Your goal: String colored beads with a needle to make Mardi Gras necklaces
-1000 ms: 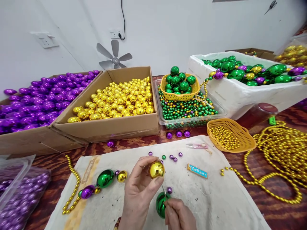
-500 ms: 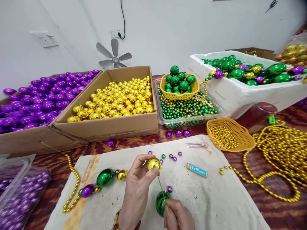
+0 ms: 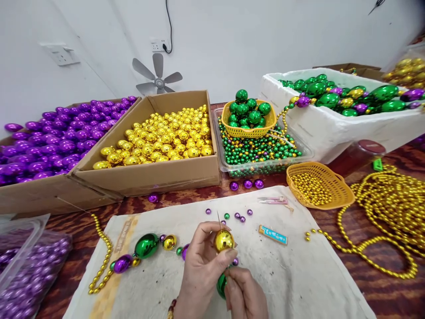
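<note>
My left hand (image 3: 204, 268) pinches a shiny gold ball (image 3: 224, 241) between thumb and fingers. A thin needle (image 3: 218, 218) sticks up out of the ball's top. Just below, my right hand (image 3: 246, 290) is closed, its fingertips pressed together under the gold ball; what they hold is too hidden to name. A large green ball (image 3: 221, 285) lies partly behind those fingertips. Left of my hands on the cloth, a strand has a large green bead (image 3: 146, 246), a purple bead (image 3: 122, 263), a gold bead (image 3: 169, 242) and a tail of small gold beads (image 3: 105, 237).
Boxes of purple balls (image 3: 59, 141) and gold balls (image 3: 166, 139) stand behind the cloth (image 3: 282, 283). Further right are a clear bin (image 3: 262, 166), a white foam box (image 3: 299, 119), an orange basket (image 3: 338, 192) and gold bead strands (image 3: 392, 212). Pink snips (image 3: 274, 200) lie on the cloth.
The gold ball and my left hand have moved right and slightly down, closer to my right hand. The needle, earlier below the ball, now pokes out of its top.
</note>
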`<state>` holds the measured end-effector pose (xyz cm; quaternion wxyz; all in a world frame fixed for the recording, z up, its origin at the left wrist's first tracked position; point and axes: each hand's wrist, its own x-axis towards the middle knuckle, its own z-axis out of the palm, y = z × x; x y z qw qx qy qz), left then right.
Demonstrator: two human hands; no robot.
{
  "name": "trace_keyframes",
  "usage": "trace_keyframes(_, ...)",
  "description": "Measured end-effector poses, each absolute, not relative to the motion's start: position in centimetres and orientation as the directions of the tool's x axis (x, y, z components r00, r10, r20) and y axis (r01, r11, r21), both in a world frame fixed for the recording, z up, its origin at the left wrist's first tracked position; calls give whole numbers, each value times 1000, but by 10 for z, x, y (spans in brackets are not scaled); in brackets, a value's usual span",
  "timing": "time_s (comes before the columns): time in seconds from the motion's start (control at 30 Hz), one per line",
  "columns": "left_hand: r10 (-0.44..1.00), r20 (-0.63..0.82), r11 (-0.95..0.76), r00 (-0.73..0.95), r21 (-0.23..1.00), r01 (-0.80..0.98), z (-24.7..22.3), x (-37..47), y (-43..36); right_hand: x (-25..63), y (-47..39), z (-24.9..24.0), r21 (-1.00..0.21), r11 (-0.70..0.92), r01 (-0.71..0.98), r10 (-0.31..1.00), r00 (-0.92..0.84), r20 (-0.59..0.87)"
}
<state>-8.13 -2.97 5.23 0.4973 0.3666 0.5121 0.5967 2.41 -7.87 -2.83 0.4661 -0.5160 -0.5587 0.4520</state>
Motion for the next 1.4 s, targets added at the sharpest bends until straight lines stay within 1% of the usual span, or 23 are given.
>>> trace_keyframes(0.1, 989, -76, 63, -129, 993, -99, 44, -82, -34, 28, -67, -20, -998, -64, 1, 996, -64, -64)
trace_keyframes(0.13, 993, -86, 81, -80, 995, -58, 42, -83, -36, 30, -64, -19, -995, -89, -54, 993, -88, -84)
trace_keyframes(0.2, 993, -114, 114, -21, 993, 11, 40, -88, -38, 35, -58, -18, -986, -92, -137, 987, -143, -73)
trace_keyframes(0.3, 988, -156, 153, 15, 983, 103, 39, -97, -39, 43, -54, -19, -982, -78, -173, 973, -226, -37)
trace_keyframes(0.4, 977, -171, 132, 129, 956, 263, 40, -107, -29, 55, -51, -21, -977, -156, -146, 961, -251, -116)
trace_keyframes(0.43, 977, -161, 107, 141, 938, 328, 40, -109, -22, 59, -50, -22, -971, -193, -142, 960, -232, -156)
trace_keyframes(0.5, 991, -98, 42, 93, 878, 477, 36, -114, -6, 68, -48, -26, -956, -245, -162, 960, -175, -217)
trace_keyframes(0.6, 998, 11, -47, 56, 723, 690, 24, -114, 21, 76, -46, -35, -940, -262, -220, 963, -116, -241)
trace_keyframes(0.67, 997, 13, -68, 80, 662, 746, 12, -110, 37, 77, -47, -40, -931, -270, -247, 962, -100, -252)
trace_keyframes(0.73, 997, -5, -56, 79, 667, 743, 1, -105, 48, 76, -50, -44, -918, -287, -273, 958, -93, -271)
trace_keyframes(0.87, 999, -19, -14, 42, 752, 659, -9, -103, 60, 76, -55, -47, -912, -299, -281, 954, -83, -287)
trace_keyframes(1.0, 999, -55, 47, 1, 872, 488, 7, -111, 58, 79, -58, -46, -945, -238, -224, 971, -61, -231)
trace_keyframes(1.03, 997, -72, 66, -2, 903, 424, 13, -112, 55, 79, -58, -45, -953, -216, -214, 976, -62, -207)
trace_keyframes(1.07, 995, -103, 99, -2, 943, 317, 20, -113, 51, 79, -59, -44, -959, -194, -204, 981, -67, -184)
trace_keyframes(1.1, 989, -146, 144, 4, 976, 165, 26, -113, 47, 79, -59, -43, -964, -176, -197, 983, -77, -164)
trace_keyframes(1.13, 981, -194, 195, 16, 981, -22, 33, -113, 43, 80, -60, -42, -968, -164, -190, 985, -92, -149)
trace_keyframes(1.17, 971, -239, 240, 35, 946, -216, 38, -112, 39, 80, -60, -40, -971, -156, -181, 985, -105, -139)
trace_keyframes(1.2, 960, -274, 274, 56, 882, -384, 42, -111, 36, 80, -61, -39, -974, -152, -170, 984, -118, -133)
trace_keyframes(1.23, 952, -297, 292, 73, 815, -501, 46, -111, 33, 81, -61, -37, -976, -148, -157, 983, -132, -128)
trace_keyframes(1.3, 948, -311, 293, 75, 752, -590, 50, -109, 30, 82, -62, -34, -982, -135, -129, 980, -163, -114)
trace_keyframes(1.4, 941, -334, 289, 47, 726, -623, 51, -108, 28, 82, -63, -29, -990, -106, -89, 977, -195, -87)
